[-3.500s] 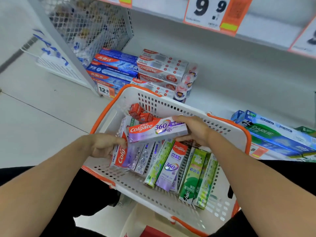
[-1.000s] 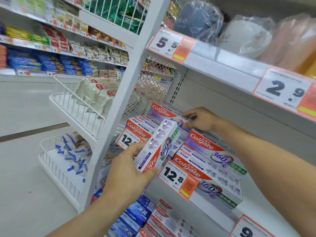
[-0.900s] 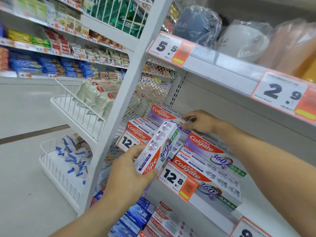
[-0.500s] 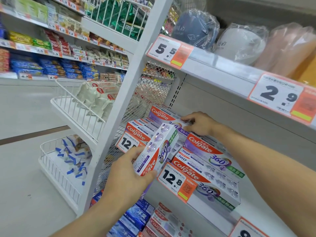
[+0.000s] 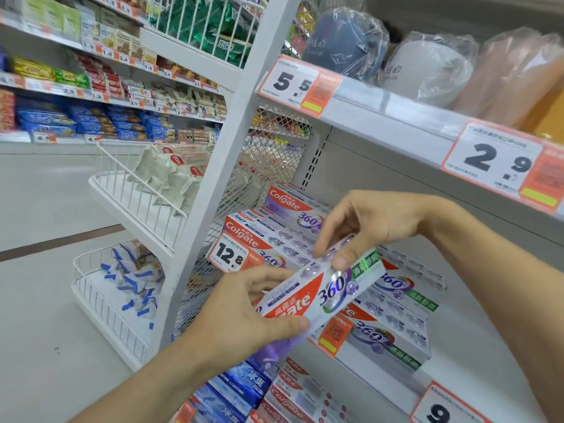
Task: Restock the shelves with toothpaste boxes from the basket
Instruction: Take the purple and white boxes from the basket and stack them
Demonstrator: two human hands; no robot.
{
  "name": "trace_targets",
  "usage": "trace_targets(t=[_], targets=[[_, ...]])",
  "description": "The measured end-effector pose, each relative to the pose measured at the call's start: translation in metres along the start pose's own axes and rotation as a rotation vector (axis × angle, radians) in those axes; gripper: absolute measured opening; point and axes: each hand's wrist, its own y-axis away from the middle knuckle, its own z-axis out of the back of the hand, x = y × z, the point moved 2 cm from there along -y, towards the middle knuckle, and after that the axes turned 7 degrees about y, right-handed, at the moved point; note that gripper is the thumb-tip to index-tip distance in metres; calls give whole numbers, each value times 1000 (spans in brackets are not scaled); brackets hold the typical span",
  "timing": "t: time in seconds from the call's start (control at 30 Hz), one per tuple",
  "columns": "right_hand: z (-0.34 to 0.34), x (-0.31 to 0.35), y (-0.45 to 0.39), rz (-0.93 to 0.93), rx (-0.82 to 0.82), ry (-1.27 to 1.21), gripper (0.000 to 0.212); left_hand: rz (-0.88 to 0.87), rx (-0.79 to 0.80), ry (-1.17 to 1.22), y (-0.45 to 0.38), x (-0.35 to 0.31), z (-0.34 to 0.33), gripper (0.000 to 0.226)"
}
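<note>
the left hand (image 5: pixel 244 309) curls its thumb and fingers around the lower end of a colgate 360 toothpaste box (image 5: pixel 320 293). at two o'clock from it the right hand (image 5: pixel 366 224) pinches the box's upper edge with thumb and fingertips. the box tilts in front of the stocked middle shelf (image 5: pixel 381 389), boxed colgate stacks (image 5: pixel 274 227) behind at twelve o'clock.

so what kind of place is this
Almost certainly a shop aisle, likely a supermarket or discount store: price tags clipped to the shelf edges, stacked Colgate boxes on display, and rows of packaged snacks across the aisle.
</note>
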Motion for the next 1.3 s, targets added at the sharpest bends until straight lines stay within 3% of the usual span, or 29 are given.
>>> trace_targets(t=[0.2, 0.33, 0.4, 0.47, 0.6, 0.73, 0.87, 1.03, 1.3], targets=[[-1, -11, 24, 19, -191, -138, 31, 2, -220, 222, -4, 1, 7, 56], [-24, -10, 38, -41, -175, 51, 47, -102, -276, 173, -2, -5, -4, 60], [-32, -11, 53, -26, -293, 78, 44, -140, -324, 150, -5, -6, -11, 72], [-36, -19, 74, -34, -490, 80, 43, -198, -370, 14, -10, -4, -16, 80], [-54, -49, 109, -170, -896, 163, 43, -361, -312, -458, -25, 10, -30, 69], [-87, -82, 103, -268, -1077, 257, 38, -411, -192, -787, -47, 31, -51, 76], [-115, -104, 85, -307, -1118, 421, 36, -415, -51, -954, -52, 49, -65, 81], [-127, -113, 78, -378, -1140, 442, 45, -374, -33, -998, -51, 51, -63, 70], [-121, -119, 85, -374, -994, 454, 49, -344, 9, -1018, -49, 50, -62, 77]])
